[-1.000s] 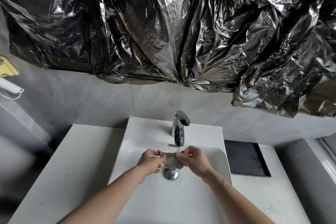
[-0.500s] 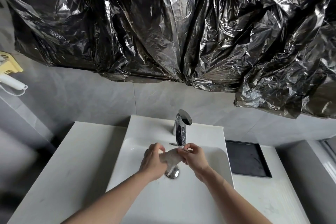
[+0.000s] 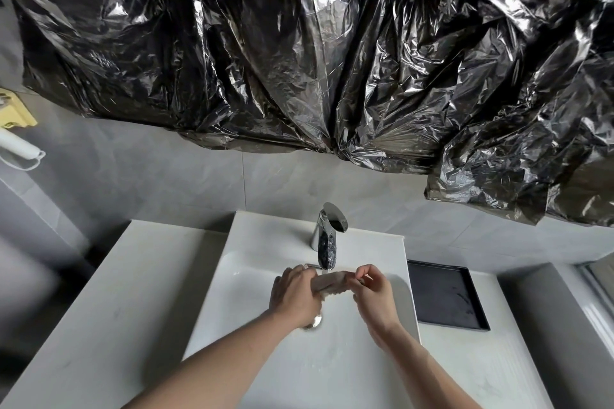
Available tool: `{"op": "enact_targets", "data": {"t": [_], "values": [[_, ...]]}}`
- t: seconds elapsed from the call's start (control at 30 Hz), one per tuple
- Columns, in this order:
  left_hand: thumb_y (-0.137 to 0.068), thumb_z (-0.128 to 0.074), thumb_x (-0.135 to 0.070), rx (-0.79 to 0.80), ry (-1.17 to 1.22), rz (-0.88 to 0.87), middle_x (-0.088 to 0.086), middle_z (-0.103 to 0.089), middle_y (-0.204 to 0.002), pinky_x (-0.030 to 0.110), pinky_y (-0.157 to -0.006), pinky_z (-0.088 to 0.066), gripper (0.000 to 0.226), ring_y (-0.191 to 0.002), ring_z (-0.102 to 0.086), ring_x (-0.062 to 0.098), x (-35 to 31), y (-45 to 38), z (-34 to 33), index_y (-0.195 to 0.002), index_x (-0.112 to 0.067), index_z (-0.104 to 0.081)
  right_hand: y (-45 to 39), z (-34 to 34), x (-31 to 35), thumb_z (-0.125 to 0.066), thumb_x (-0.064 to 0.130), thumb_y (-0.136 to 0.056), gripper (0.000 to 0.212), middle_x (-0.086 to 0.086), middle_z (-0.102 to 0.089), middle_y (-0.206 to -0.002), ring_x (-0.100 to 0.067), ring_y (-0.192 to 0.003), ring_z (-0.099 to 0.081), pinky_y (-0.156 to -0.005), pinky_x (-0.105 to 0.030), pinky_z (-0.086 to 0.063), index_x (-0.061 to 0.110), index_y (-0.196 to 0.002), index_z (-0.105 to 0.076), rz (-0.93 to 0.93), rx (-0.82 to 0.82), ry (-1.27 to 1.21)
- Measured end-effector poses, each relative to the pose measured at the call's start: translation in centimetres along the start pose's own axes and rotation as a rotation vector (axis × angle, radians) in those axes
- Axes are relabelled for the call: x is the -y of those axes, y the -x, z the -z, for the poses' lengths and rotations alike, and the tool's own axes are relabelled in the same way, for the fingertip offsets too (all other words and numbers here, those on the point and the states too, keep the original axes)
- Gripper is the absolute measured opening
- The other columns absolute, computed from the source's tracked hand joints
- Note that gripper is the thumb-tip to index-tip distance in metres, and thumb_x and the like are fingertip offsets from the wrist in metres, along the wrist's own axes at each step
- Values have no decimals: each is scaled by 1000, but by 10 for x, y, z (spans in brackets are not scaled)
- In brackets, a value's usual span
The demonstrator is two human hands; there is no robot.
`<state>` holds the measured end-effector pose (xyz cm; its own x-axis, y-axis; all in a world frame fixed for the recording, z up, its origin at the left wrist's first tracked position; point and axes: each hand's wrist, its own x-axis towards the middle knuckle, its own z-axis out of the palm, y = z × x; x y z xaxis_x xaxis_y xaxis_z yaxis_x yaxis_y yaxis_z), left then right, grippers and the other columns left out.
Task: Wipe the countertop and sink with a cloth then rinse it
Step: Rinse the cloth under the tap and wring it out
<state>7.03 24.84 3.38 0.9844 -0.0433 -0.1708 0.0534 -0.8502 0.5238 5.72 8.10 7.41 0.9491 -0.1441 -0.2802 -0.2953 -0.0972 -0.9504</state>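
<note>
I hold the cloth [image 3: 332, 283] between both hands over the white sink [image 3: 252, 279], just under the spout of the chrome faucet [image 3: 327, 236]. My left hand [image 3: 295, 297] has its fingers curled around the left end of the cloth, and my right hand [image 3: 373, 292] pinches the right end with thumb and fingertips, so neither hand is free. The cloth is bunched into a short roll that runs from one hand to the other, above the drain [image 3: 315, 322]. I judge that this is the rinsing step, near the end of the task. To do it well, I should keep the middle of the cloth directly under the spout, open the roll so that the water reaches the inner folds, rub the two ends against each other, and then twist and squeeze low inside the basin so the drops do not go on the desk [image 3: 99, 309] again. What I cannot make out: a thin pale line seems to fall from the spout to the cloth, but I cannot say for sure that water is running. The drain is mostly covered by my left hand. The underside of the cloth is hidden, so I cannot tell how dirty or wet it is. The black tray [image 3: 445, 295] at the right looks bare, but its surface is dark and hard to read.
</note>
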Motion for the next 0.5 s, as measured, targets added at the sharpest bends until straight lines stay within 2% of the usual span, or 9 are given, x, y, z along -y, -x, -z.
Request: {"op": "enact_targets", "data": {"t": [0.1, 0.2, 0.3, 0.33, 0.37, 0.43, 0.5], "values": [[-87, -51, -51, 23, 13, 53, -6, -68, -114, 36, -94, -44, 31, -111, -62, 22, -1, -3, -2, -106, -30, -64, 2, 4, -1, -61, -1, -96, 23, 9, -59, -55, -6, -50, -47, -58, -26, -35, 13, -82, -47, -12, -87, -75], [-94, -55, -47, 14, 117, 9, -12, -61, -120, 30, -88, -44, 25, -111, -62, 16, 0, -4, -4, -114, -34, -63, -1, 10, -6, -66, 6, -96, 16, 8, -61, -56, -6, -51, -48, -60, -29, -37, 12, -90, -52, -3, -149, -80], [-91, -61, -39, 33, 271, -9, -13, -56, -113, 30, -87, -49, 10, -108, -63, 14, -4, -6, -11, -99, -35, -65, -3, 13, -8, -65, 7, -97, 12, 8, -62, -56, -1, -49, -49, -61, -29, -39, 9, -102, -54, -10, -132, -79], [-87, -63, -39, 30, 354, 35, -14, -59, -107, 33, -85, -53, 5, -101, -66, 15, -6, -6, -11, -90, -36, -63, -2, 14, -7, -65, 6, -97, 13, 7, -64, -57, 0, -49, -50, -62, -29, -39, 10, -104, -55, -8, -131, -70], [-81, -65, -42, 13, 446, 92, -13, -64, -99, 35, -78, -57, 9, -90, -69, 16, -8, -7, -11, -84, -34, -61, -2, 15, -8, -66, 5, -96, 15, 6, -67, -60, -1, -51, -54, -62, -29, -41, 11, -105, -55, 3, -143, -57], [-70, -71, -47, -35, 550, 167, -12, -70, -79, 30, -66, -54, 22, -73, -68, 12, -9, -8, -10, -77, -30, -57, -4, 17, -12, -69, 4, -94, 19, 3, -76, -73, -7, -63, -67, -67, -30, -50, 16, -104, -57, 37, -214, 3], [-67, -75, -39, -96, 500, 170, -12, -68, -74, 26, -62, -46, 26, -73, -63, 10, -6, -8, -7, -72, -27, -53, -6, 19, -21, -73, 4, -89, 26, 3, -77, -91, -13, -81, -74, -73, -29, -58, 22, -102, -59, 58, -264, 132]]}}
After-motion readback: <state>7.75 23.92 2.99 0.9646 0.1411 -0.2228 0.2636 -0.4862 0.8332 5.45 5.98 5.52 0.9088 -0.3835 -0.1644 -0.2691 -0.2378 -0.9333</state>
